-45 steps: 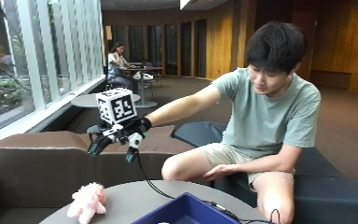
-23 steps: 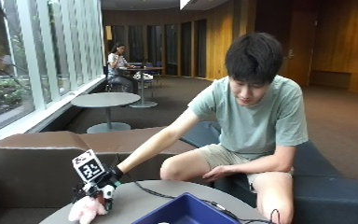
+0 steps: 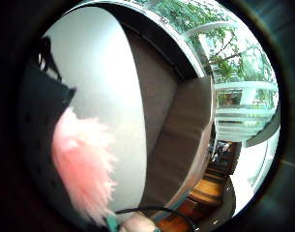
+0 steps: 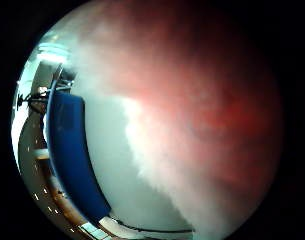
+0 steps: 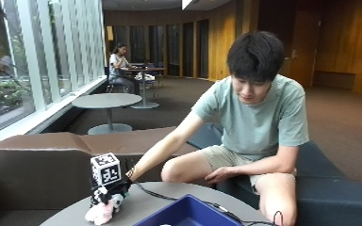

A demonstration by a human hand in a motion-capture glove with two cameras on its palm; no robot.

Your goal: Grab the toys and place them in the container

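Observation:
A fluffy pink toy (image 5: pixel 101 213) lies on the round grey table (image 5: pixel 144 200) near its left edge. My gloved right hand (image 5: pixel 111 194) sits on top of the toy, fingers curled down over it. Pink fur (image 4: pixel 207 110) fills most of the thumb side palm view, close against the palm. The little finger side palm view shows the toy (image 3: pixel 84 164) beside the black glove (image 3: pixel 38 121), with the table top (image 3: pixel 103 82) behind. The blue container (image 5: pixel 184 214) stands on the table to the right of the toy, and its blue wall (image 4: pixel 72 150) shows in the thumb side palm view.
A brown padded sofa back (image 5: pixel 43 160) runs behind the table on the left. The person sits on a dark bench (image 5: pixel 332 188) at the right, with the bare hand resting on a knee (image 5: pixel 222 174). Another round table (image 5: pixel 107 100) stands further back.
My hand came down from shoulder height to the table and settled onto the pink toy. The toy stays on the table.

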